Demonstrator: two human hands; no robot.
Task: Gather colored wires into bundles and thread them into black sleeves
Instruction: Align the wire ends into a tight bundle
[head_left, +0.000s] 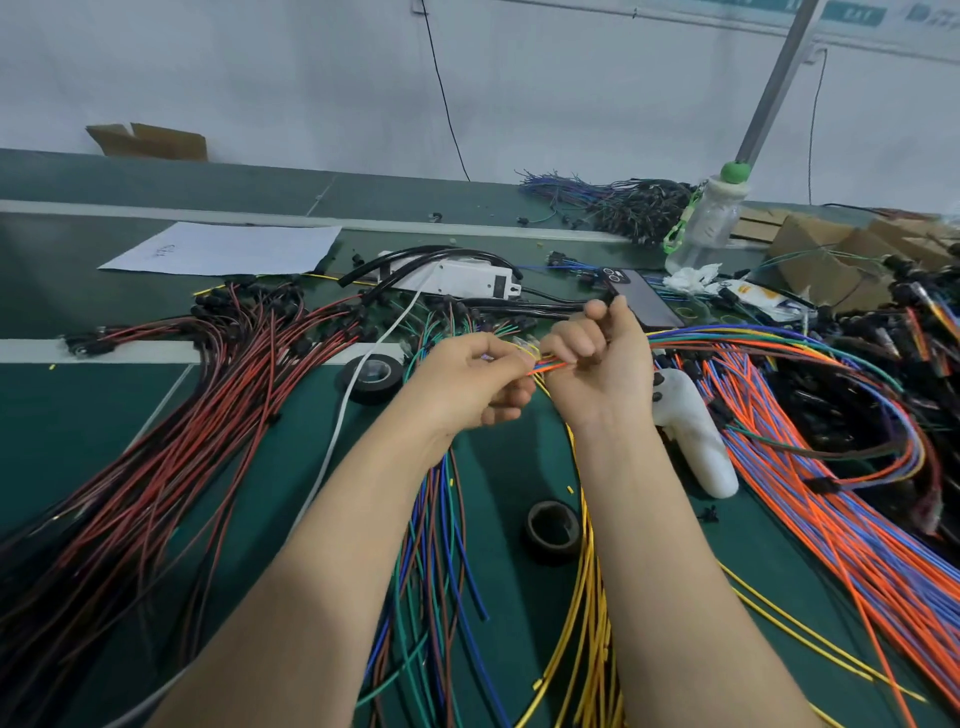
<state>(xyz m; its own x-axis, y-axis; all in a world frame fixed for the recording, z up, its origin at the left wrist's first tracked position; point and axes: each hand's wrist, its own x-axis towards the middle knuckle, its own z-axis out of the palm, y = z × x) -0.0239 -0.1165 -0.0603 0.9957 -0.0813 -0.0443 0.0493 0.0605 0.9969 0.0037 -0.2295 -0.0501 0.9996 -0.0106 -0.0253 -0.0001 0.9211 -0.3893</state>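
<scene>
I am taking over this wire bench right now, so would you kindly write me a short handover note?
Left hand: pinches the end of the coloured wire bundle.
Right hand: grips the same bundle, which trails off to the right.
Black sleeves lie behind the hands, by the white box.
Done: one bundle gathered.
Left: thread it into a sleeve; loose yellow wires and green and blue wires lie unbundled near the person.

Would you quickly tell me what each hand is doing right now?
Left hand: closed, pinching the end of the thin multicoloured wire bundle.
Right hand: closed, gripping the same bundle.
</scene>
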